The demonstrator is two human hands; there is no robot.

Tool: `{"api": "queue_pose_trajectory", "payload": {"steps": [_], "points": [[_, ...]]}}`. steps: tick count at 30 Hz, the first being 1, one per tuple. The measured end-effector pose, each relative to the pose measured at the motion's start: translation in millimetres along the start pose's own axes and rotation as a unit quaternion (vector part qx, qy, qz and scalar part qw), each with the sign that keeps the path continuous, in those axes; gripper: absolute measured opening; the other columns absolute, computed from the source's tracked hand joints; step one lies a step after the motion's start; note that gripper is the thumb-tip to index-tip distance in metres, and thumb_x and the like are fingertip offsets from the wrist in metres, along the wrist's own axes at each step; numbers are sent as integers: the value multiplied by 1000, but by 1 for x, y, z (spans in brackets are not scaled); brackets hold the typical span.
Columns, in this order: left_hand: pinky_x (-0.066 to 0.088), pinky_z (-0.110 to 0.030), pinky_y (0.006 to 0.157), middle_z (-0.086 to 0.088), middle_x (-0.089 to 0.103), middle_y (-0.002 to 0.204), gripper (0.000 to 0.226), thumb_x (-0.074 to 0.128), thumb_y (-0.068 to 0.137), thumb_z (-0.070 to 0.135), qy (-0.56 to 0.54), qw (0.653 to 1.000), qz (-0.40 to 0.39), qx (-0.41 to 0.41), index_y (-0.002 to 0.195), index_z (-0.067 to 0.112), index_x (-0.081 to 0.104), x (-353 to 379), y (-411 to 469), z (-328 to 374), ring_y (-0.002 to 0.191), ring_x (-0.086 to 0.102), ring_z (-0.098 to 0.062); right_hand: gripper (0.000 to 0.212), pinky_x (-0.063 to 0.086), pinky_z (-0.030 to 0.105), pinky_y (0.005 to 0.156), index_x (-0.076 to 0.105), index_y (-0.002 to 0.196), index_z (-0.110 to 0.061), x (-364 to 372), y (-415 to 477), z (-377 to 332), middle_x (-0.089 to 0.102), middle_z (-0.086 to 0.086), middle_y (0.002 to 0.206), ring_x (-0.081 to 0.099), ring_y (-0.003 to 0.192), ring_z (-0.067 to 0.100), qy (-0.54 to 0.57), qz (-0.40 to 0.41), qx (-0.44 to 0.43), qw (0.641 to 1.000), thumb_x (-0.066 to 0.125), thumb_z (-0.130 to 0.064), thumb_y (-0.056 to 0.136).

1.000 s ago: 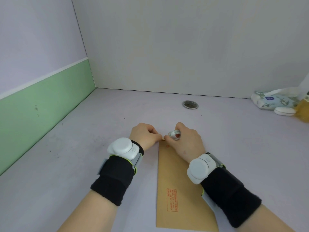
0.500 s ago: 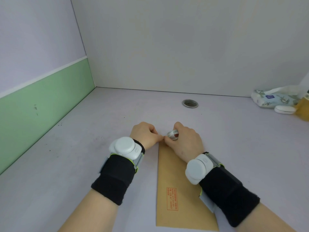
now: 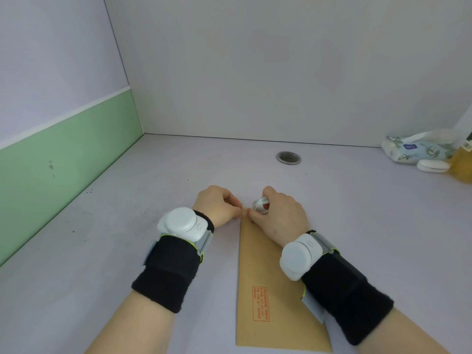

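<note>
Moved very little since a second ago: brings the tape roll (image 3: 261, 206) a touch closer to the left hand (image 3: 217, 208), keeps both wrists where they were, and leaves the envelope (image 3: 265, 277) as it lay.

Grips the roll in the right hand (image 3: 281, 221), fingers curled round it and thumb tip down at the envelope's far left corner. Pinches with the left hand, fingers curled tight, thumb and forefinger meeting the right thumb. Most likely has the roll's free end, though that is too small to make out.

Keeps the envelope flat on the desk surface (image 3: 115, 251), running from the near edge towards the middle, red printed box face up.

Reads as early work: roll brought to the corner, end probably being picked loose. Shows no strip on the paper yet, so leaves drawing out, laying down, pressing and cutting still to do.

Has, at the far right edge, a tissue pack (image 3: 413, 150), a white oval case (image 3: 433, 166) and an amber bottle (image 3: 462, 166), plus a cable grommet (image 3: 288, 157) near the far edge.
</note>
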State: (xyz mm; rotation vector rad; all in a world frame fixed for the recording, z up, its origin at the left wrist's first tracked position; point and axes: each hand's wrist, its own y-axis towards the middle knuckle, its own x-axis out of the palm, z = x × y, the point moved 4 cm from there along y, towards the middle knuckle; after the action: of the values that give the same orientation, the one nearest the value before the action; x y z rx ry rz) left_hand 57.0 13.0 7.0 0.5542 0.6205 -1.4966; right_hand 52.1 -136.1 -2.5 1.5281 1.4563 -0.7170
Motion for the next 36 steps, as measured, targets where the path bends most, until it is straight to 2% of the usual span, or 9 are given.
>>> {"api": "queue_pose_trajectory", "payload": {"steps": [3, 4, 6, 9, 12, 19, 27, 33, 36], "points": [[44, -8, 50, 9, 60, 67, 10, 63, 80, 14, -27, 999, 42, -8, 87, 17, 69, -3, 0, -4, 60, 59, -10, 33, 37, 33, 61, 38, 86, -19, 0, 0, 0, 56, 5, 83, 50, 74, 27, 3, -1, 5, 1000, 58, -44, 80], [46, -9, 54, 10, 59, 68, 9, 63, 80, 16, -28, 998, 60, -10, 88, 16, 68, -3, 0, -4, 62, 59, -11, 33, 37, 33, 61, 38, 86, -19, -1, 0, 0, 55, 5, 83, 50, 74, 27, 3, 0, 6, 1000, 58, -44, 80], [48, -19, 64, 10, 60, 71, 13, 68, 79, 25, -23, 997, 79, -8, 89, 16, 68, -1, 0, -5, 71, 60, -13, 34, 38, 33, 61, 38, 86, -19, -1, -1, 0, 56, 6, 84, 52, 74, 27, 3, 4, 5, 1000, 58, -46, 81], [49, -25, 69, 7, 62, 77, 24, 72, 76, 34, -8, 997, 79, 1, 91, 16, 68, 5, 0, -4, 78, 61, -14, 34, 39, 34, 62, 38, 86, -19, -1, -1, 0, 59, 7, 86, 55, 76, 28, 4, 7, 3, 1000, 57, -46, 81], [50, -28, 75, 6, 62, 82, 26, 70, 77, 33, 33, 995, 90, 14, 96, 15, 66, 8, -2, -1, 83, 60, -16, 35, 40, 34, 62, 38, 86, -18, -1, -2, 0, 59, 7, 86, 55, 76, 28, 1, 10, 0, 1000, 56, -48, 81], [48, -29, 73, 4, 62, 81, 19, 67, 80, 28, 54, 995, 78, 44, 93, 14, 67, 9, -2, 1, 80, 59, -17, 35, 42, 34, 65, 41, 91, -17, -2, -1, -2, 60, 9, 92, 52, 77, 27, -9, 7, 0, 1000, 55, -48, 83], [48, -27, 72, 3, 62, 76, 4, 70, 79, 19, 22, 997, 66, 42, 82, 17, 70, 8, -1, 3, 76, 58, -15, 34, 44, 34, 65, 43, 90, -17, -3, -3, -1, 60, 6, 88, 56, 78, 27, 0, 12, 0, 1000, 56, -47, 80], [41, -14, 58, 5, 63, 70, 4, 70, 78, 18, 4, 998, 67, 20, 81, 16, 72, 7, 0, 1, 71, 59, -13, 39, 48, 37, 71, 50, 87, -15, -12, -3, -1, 65, 3, 81, 59, 77, 25, 66, 0, 23, 998, 52, -53, 83], [42, -15, 59, 4, 64, 72, 5, 71, 77, 19, 0, 998, 66, 15, 81, 16, 73, 7, -1, 1, 73, 60, -13, 40, 47, 37, 73, 52, 88, -12, -15, -2, -1, 65, 5, 82, 59, 80, 26, 75, -13, 26, 997, 51, -52, 83]]}}
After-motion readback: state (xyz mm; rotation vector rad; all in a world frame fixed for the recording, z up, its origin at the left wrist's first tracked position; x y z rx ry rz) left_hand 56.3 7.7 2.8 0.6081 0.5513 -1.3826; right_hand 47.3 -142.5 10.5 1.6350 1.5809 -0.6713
